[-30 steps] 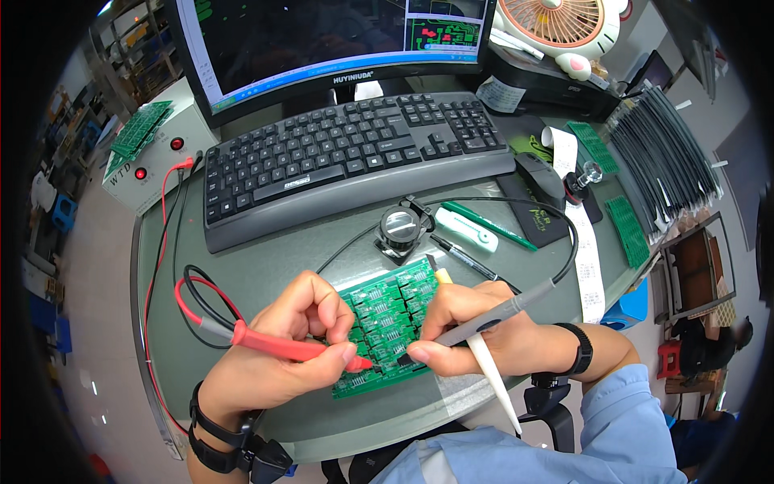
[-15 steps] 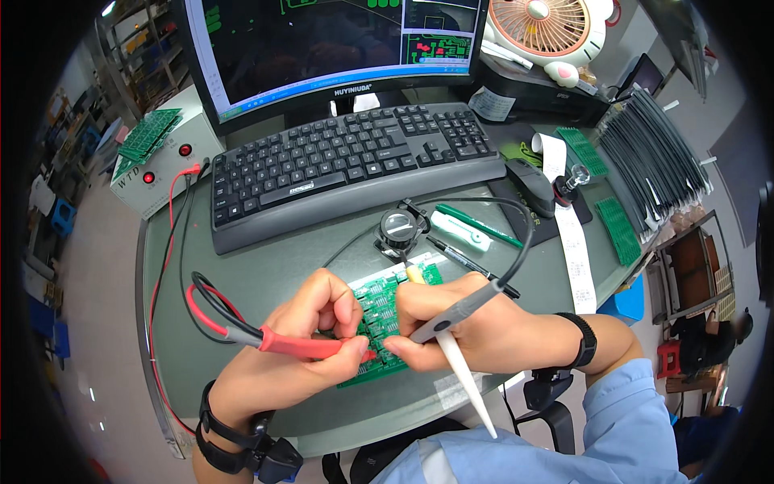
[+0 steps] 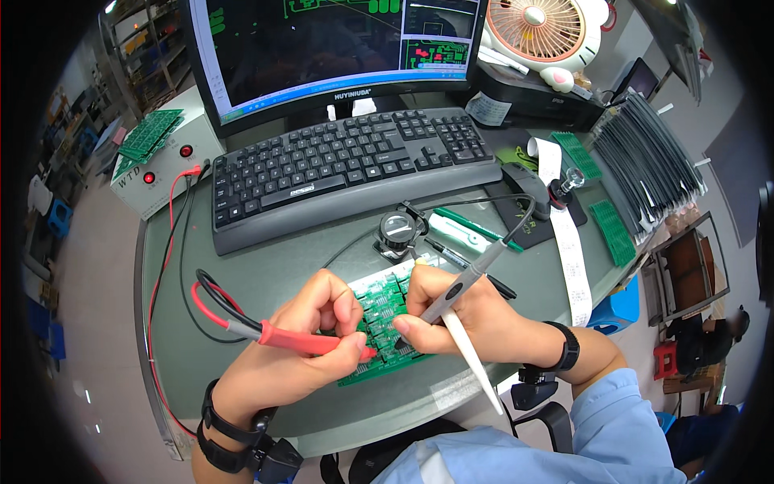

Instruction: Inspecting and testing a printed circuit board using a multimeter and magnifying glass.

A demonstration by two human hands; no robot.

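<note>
A green circuit board (image 3: 377, 300) with rows of small parts lies on the desk between my hands. My left hand (image 3: 278, 377) is closed round a red test probe (image 3: 300, 342), whose tip end points down at the board. My right hand (image 3: 504, 329) grips a grey test probe (image 3: 466, 280), its dark tip end close to the board's right part. Also held in that hand is a slim white-handled tool (image 3: 469, 355), its tapered end toward me and a yellowish part showing beyond my fingers. Whether either probe tip touches the board I cannot tell.
A black loupe (image 3: 397, 231), a green pen (image 3: 484, 234) and a black marker (image 3: 492, 282) lie behind the board. Beyond are a keyboard (image 3: 347, 173) and monitor (image 3: 322, 56). Probe leads run to a white box (image 3: 165, 173). A mouse (image 3: 526, 190) and paper strip (image 3: 571, 270) sit rightward.
My right hand has shifted slightly, and the grey probe now stands steeper, with its dark lower end showing. My left hand with the red probe has stayed almost still.
</note>
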